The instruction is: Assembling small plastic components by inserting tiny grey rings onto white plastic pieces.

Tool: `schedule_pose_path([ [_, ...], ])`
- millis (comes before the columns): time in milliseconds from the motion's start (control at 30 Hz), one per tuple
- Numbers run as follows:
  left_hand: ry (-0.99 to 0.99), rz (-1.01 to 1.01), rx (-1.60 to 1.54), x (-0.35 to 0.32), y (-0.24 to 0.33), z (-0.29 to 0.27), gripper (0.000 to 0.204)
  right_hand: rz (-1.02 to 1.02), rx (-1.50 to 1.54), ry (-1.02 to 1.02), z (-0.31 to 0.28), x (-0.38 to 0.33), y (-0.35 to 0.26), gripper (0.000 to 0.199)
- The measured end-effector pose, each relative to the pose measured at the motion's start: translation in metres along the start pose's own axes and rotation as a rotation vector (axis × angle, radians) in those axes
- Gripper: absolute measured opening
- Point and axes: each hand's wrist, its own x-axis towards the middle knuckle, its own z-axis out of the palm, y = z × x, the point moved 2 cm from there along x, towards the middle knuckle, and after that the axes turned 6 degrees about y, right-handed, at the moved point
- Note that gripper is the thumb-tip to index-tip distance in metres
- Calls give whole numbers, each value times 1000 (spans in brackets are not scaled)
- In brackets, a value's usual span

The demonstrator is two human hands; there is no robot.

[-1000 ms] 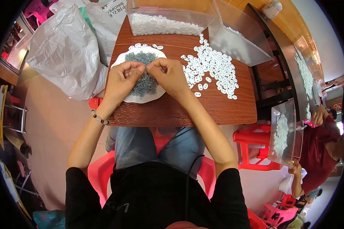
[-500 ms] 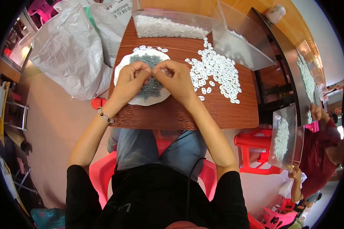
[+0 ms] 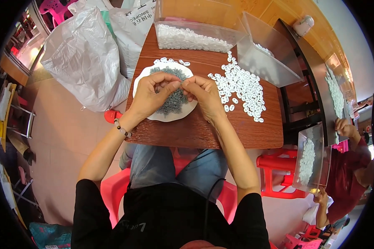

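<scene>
Left hand (image 3: 153, 94) and right hand (image 3: 205, 97) pinch side by side, any held piece too small to tell | Grey pins (image 3: 174, 103) heap a plate (image 3: 166, 118) at the table's (image 3: 207, 139) left edge | White tiles (image 3: 243, 85) spread toward the right edge | Pins look light, stiff, likely best pinched mid-length

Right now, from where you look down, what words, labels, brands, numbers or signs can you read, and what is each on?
I won't copy wording, but here is where it stands:
White sack: large dark print near the top, legible.
Black shirt: pale lettering on the front, partly unclear.
White oval pieces: dark marks, too small to tell if they are writing.
</scene>
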Motion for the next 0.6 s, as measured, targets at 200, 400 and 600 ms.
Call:
schedule_pose_path([
  [200, -32, -101, -47, -8, 8, 6, 13, 16, -29, -49, 0, -10, -3, 14],
  [400, 46, -327, -258, -47, 21, 23, 16, 104, -85, -36, -8, -58, -31, 20],
  [600, -59, -456, -375, -78, 37, 61, 15, 151, -87, 185, -40, -107, -25, 20],
])
